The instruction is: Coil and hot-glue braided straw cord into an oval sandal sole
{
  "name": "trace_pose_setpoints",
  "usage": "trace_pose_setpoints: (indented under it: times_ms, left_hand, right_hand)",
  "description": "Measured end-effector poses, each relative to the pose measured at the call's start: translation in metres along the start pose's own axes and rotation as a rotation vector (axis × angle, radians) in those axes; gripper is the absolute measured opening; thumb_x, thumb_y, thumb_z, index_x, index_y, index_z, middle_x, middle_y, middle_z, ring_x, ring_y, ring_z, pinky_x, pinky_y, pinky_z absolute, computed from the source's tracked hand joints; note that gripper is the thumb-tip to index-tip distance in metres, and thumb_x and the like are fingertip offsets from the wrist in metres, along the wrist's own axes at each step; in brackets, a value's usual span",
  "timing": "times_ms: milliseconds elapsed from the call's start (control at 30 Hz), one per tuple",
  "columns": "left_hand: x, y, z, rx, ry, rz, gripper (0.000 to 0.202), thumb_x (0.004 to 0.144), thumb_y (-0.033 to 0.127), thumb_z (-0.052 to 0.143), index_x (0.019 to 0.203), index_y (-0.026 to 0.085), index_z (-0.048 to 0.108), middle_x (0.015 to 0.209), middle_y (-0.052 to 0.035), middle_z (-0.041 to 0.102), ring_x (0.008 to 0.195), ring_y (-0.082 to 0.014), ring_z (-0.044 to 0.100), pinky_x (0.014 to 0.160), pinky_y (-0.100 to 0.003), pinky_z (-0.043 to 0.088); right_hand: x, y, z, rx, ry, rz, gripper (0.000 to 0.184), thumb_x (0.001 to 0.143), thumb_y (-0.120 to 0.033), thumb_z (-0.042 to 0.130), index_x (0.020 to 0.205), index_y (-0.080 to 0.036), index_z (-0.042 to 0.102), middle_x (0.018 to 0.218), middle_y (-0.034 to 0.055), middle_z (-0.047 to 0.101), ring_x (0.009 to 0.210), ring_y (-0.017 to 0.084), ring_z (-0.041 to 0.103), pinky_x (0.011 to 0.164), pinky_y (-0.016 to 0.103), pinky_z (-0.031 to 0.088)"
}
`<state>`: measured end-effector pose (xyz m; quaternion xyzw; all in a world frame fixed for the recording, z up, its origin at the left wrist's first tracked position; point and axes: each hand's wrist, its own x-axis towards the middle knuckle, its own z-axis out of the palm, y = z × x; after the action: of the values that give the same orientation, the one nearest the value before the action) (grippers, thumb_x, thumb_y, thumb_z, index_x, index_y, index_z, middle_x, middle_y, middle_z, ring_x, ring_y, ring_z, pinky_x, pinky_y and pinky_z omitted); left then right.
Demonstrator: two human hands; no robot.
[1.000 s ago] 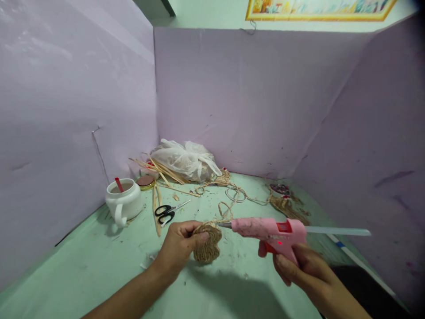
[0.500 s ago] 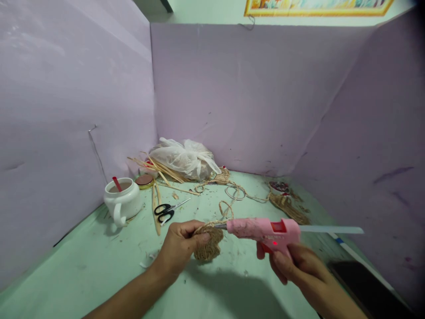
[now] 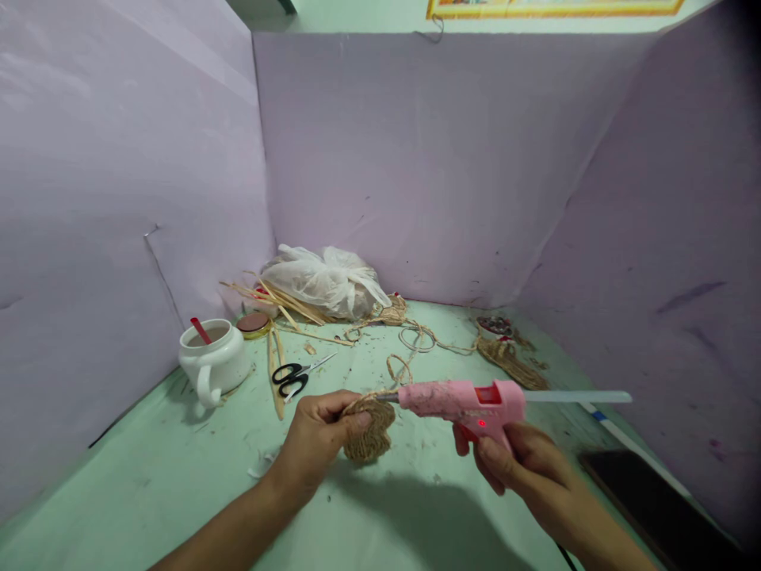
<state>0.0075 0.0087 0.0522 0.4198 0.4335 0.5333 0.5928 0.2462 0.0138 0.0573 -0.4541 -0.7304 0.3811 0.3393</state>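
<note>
Pinches a twine coil (image 3: 369,442) in the left hand (image 3: 312,444) over the table (image 3: 178,476), toward its near edge, wraps the right hand (image 3: 529,464) around a glue gun (image 3: 460,402), and brings the nozzle (image 3: 389,397) closer to the thumb (image 3: 355,428) than a second ago, apparently within working reach of the loose twine (image 3: 388,366).

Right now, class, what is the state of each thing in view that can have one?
Left hand: pinching the brown piece.
Right hand: gripping the glue gun.
Glue gun: light lit red, glue stick protruding from the back.
Scissors: lying flat, closed or nearly.
White pot: upright, uncovered, red stick leaning inside.
Plastic bag: bunched up.
Cord: loosely looped.
</note>
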Motion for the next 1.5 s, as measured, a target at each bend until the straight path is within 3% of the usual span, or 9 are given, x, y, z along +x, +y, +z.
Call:
trace_pose_setpoints:
  times_ms: [333, 700, 1100, 1500]
  left_hand:
    - [0.003, -0.006, -0.008, 0.048, -0.023, 0.055, 0.021, 0.061, 0.029, 0.074, 0.074, 0.012, 0.074, 0.065, -0.0053, 0.07, 0.062, -0.0197, 0.062, 0.062, -0.029, 0.047]
    - [0.004, -0.003, -0.012, 0.078, -0.019, 0.055, 0.019, 0.063, 0.027, 0.073, 0.075, 0.012, 0.074, 0.069, -0.0066, 0.072, 0.064, -0.0192, 0.062, 0.063, -0.028, 0.047]
    - [0.009, 0.001, -0.012, 0.043, 0.063, 0.051, 0.02, 0.054, 0.025, 0.08, 0.071, 0.015, 0.075, 0.065, -0.0033, 0.071, 0.065, -0.0147, 0.059, 0.063, -0.021, 0.046]
    - [0.013, -0.004, -0.019, 0.038, 0.056, 0.045, 0.021, 0.058, 0.023, 0.08, 0.077, 0.017, 0.075, 0.068, -0.0012, 0.071, 0.068, -0.0129, 0.058, 0.067, -0.019, 0.044]
  right_hand:
    - [0.001, -0.004, 0.001, 0.085, 0.077, 0.032, 0.045, 0.08, -0.06, 0.047, 0.067, -0.018, 0.061, 0.05, -0.0031, 0.042, 0.049, 0.013, 0.04, 0.05, 0.027, 0.032]
    - [0.006, 0.0, -0.004, 0.154, -0.033, 0.027, 0.046, 0.08, -0.059, 0.048, 0.07, -0.016, 0.061, 0.052, -0.0023, 0.044, 0.048, 0.011, 0.039, 0.047, 0.024, 0.032]
    - [0.008, -0.001, -0.006, 0.245, -0.071, 0.049, 0.036, 0.077, -0.053, 0.053, 0.067, -0.018, 0.05, 0.056, -0.0043, 0.04, 0.049, 0.01, 0.035, 0.046, 0.023, 0.03]
    - [0.01, 0.0, -0.002, 0.288, -0.062, 0.03, 0.027, 0.079, -0.043, 0.052, 0.066, -0.02, 0.046, 0.055, -0.0058, 0.037, 0.049, 0.01, 0.033, 0.046, 0.024, 0.026]
